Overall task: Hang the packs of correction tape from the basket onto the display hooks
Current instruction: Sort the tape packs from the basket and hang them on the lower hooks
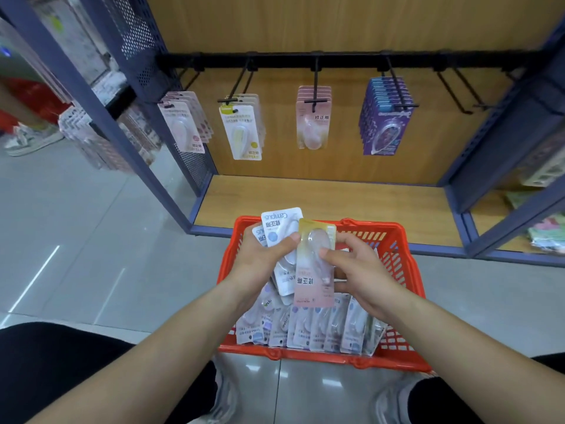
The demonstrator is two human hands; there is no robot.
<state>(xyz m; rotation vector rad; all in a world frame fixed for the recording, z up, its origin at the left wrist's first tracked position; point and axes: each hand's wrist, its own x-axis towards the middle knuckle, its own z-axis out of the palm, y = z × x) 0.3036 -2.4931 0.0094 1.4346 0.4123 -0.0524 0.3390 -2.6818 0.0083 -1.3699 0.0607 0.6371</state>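
Two grips, both closed on card. Left hand point(260, 258) curled round a small fan of white packs point(281, 229), thumb across the top one; right hand point(363, 270) pinching a pink-and-yellow pack point(310, 280) by its blister, print upside down from here, touching the white fan. Held just above the red basket point(399, 255), with more packs of correction tape point(308, 328) standing in a row against its near wall. Set on pale grey floor tiles point(91, 240), far rim touching or just beside the shelf unit's blue base edge point(437, 250) — cannot tell which. Beyond, a wooden shelf floor point(336, 200), open between basket and display rail point(351, 61). On the hooks, four bunches: pale pink point(183, 127), yellow point(241, 133), pink point(313, 123), purple point(386, 120). At the right end, bare hooks point(458, 93) — open air beneath. Blue posts point(91, 96) closing both sides.
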